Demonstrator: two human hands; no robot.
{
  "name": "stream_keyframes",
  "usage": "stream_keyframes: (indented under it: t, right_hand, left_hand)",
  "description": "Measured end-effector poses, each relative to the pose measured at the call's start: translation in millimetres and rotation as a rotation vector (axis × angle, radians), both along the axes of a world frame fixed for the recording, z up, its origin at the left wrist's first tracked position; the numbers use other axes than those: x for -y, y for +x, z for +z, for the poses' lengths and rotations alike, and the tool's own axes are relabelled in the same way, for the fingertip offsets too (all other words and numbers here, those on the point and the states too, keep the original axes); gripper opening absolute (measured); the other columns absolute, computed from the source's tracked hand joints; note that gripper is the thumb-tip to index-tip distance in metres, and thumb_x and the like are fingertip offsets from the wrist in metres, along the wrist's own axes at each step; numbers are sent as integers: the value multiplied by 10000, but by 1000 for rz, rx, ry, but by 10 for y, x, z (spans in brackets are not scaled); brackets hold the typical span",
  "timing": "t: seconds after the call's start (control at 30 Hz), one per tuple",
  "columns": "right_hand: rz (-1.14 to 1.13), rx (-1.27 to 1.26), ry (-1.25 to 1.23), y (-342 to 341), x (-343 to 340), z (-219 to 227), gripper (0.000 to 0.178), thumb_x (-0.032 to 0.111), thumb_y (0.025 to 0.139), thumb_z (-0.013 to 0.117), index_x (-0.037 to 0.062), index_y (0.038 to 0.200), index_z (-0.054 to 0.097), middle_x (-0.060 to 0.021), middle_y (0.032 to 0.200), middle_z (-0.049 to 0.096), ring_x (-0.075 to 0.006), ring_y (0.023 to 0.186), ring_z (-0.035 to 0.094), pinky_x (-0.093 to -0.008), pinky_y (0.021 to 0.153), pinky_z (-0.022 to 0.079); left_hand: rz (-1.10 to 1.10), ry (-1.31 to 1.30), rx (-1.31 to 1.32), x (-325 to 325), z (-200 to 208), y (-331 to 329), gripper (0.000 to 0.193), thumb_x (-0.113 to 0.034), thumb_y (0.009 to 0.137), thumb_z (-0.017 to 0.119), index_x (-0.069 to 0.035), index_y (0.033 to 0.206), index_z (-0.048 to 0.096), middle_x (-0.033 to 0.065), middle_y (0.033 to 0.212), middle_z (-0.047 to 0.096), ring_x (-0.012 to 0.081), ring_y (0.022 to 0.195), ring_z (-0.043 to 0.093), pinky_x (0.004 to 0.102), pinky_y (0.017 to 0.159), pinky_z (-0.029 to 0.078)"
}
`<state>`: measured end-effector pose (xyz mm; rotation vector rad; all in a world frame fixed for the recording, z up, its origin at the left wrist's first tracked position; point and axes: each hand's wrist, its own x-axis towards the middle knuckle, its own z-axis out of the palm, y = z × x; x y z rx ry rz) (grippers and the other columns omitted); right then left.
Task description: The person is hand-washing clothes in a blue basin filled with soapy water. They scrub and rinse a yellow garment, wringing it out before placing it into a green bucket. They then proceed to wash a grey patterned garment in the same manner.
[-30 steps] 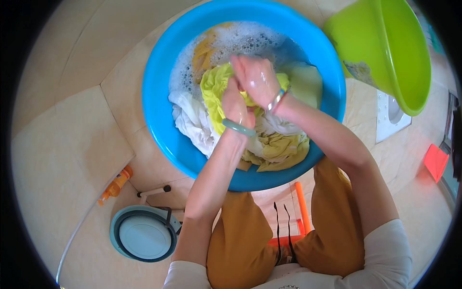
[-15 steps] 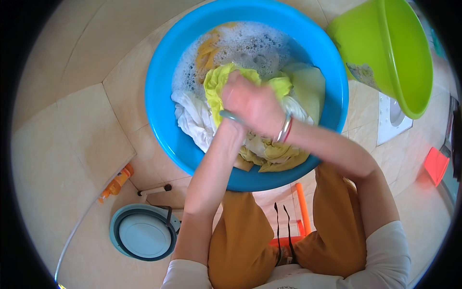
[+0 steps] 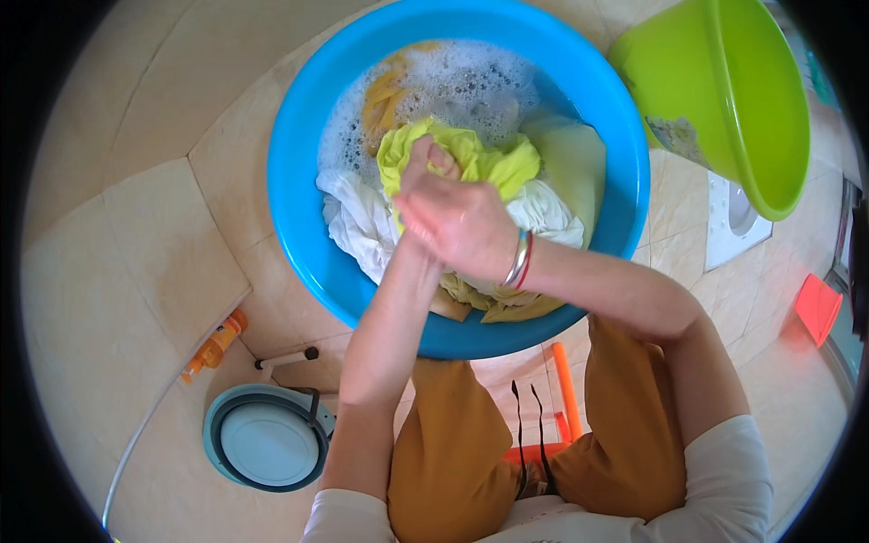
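A large blue basin (image 3: 303, 226) holds sudsy water and soaked laundry. My right hand (image 3: 466, 222) is closed around my left wrist and covers the place where a pale bangle sat. My left hand (image 3: 425, 161) reaches over a bright yellow-green cloth (image 3: 505, 167). Its fingers are partly hidden, so whether they hold the cloth cannot be told. White cloth (image 3: 348, 213) lies to the left and more white cloth to the right. An olive-yellow cloth (image 3: 525, 306) rests by the near rim. A mustard cloth (image 3: 387, 95) sits in the foam.
A lime-green tub (image 3: 697, 81) stands tilted at the far right, beside a white floor fixture (image 3: 735, 217). At the left are an orange bottle (image 3: 214, 347) and a grey-blue folding basin (image 3: 270, 443). A red-orange scoop-like object (image 3: 818, 309) is at the right edge.
My right hand has slid back toward me along my left hand to the wrist. The pale bangle there is now covered, and more of my left hand's fingers show.
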<state>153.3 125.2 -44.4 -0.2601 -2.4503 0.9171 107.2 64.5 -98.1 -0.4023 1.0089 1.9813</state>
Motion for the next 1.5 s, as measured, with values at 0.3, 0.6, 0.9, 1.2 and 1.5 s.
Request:
stream_keyframes:
  t: [0.3, 0.6, 0.9, 1.2, 1.5]
  right_hand:
    - [-313, 238, -828, 205, -1047, -675, 254, 279, 974, 537, 54, 984, 654, -68, 858, 671, -171, 727, 635, -348, 658, 520]
    - [-73, 40, -1242, 388, -1007, -162, 248, 212, 960, 612, 42, 1131, 668, -48, 1042, 663, -100, 932, 617, -237, 841, 500]
    - [-180, 340, 172, 455, -897, -210, 202, 164, 802, 686, 167, 1003, 700, 12, 1179, 618, -203, 1205, 480, -445, 1013, 341]
    - [89, 348, -303, 89, -457, -514, 140, 280, 885, 649, 141, 899, 635, 1, 978, 613, -132, 1001, 568, -410, 882, 417]
    - [-43, 150, -1468, 857, -1234, 206, 151, 184, 931, 590, 62, 843, 576, 29, 697, 488, -78, 649, 457, -214, 626, 386]
  left_hand:
    - [-158, -150, 257, -291, 556, 77, 222, -316, 1005, 464, -111, 976, 542, -19, 765, 551, 64, 528, 429, 219, 438, 282]
    - [24, -171, 221, 8, 301, -304, 361, -468, 975, 531, -114, 903, 524, -31, 700, 462, 72, 536, 353, 219, 485, 298]
    - [-189, -781, -934, 494, 220, -489, 175, -139, 918, 637, -39, 1060, 636, 25, 976, 599, 103, 788, 532, 243, 662, 434]
    - [-148, -654, -664, 578, 106, -411, 293, -132, 910, 655, -33, 1182, 607, 56, 1073, 622, 135, 930, 582, 264, 796, 484]
    - [-662, -1045, -1474, 494, 101, -289, 307, -220, 947, 630, 40, 1109, 603, 83, 1048, 640, 150, 940, 605, 254, 827, 477]
